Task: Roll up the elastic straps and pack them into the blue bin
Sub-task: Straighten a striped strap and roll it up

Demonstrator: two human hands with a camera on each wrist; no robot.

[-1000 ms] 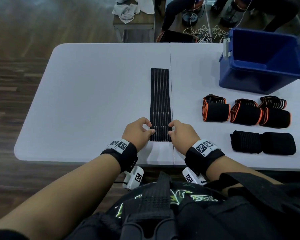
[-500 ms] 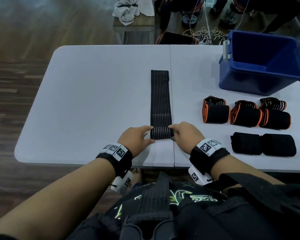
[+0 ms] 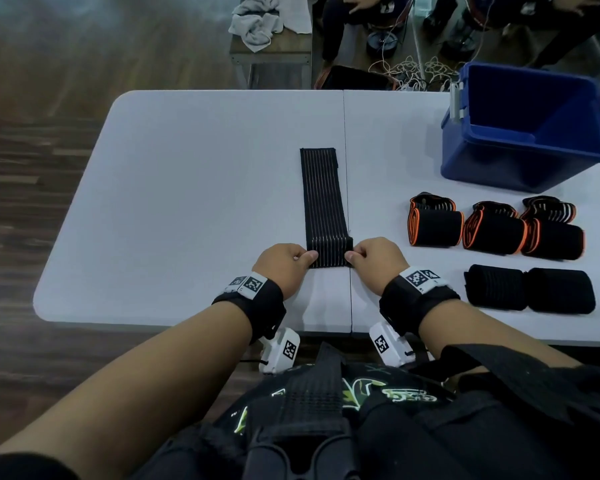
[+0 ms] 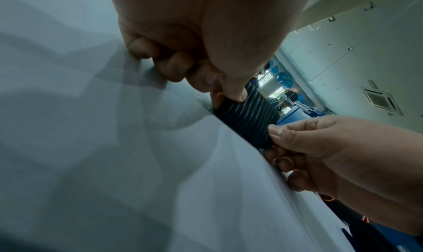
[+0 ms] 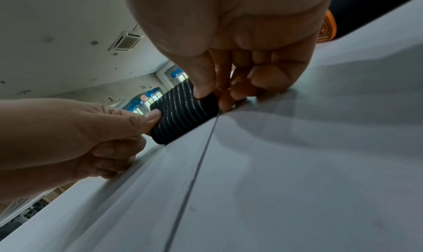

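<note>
A black ribbed elastic strap point(image 3: 323, 199) lies flat along the middle of the white table point(image 3: 187, 202), running away from me. Its near end is curled into a small roll point(image 3: 329, 252) point(image 4: 245, 119) point(image 5: 183, 114). My left hand point(image 3: 286, 268) point(image 4: 206, 60) pinches the roll's left end between thumb and fingers. My right hand point(image 3: 378, 263) point(image 5: 240, 66) pinches the right end the same way. The blue bin point(image 3: 534, 133) stands open at the far right of the table.
Three rolled black-and-orange straps point(image 3: 492, 228) lie in a row right of my hands, with two rolled black straps point(image 3: 530, 289) nearer me. A seam point(image 3: 346, 168) runs down the table's middle. Beyond the far edge are a bench with towels point(image 3: 267, 22) and seated people.
The strap's near end was flat one second ago; both hands have since curled it into a small roll and moved it a little away from me, shortening the flat part.
</note>
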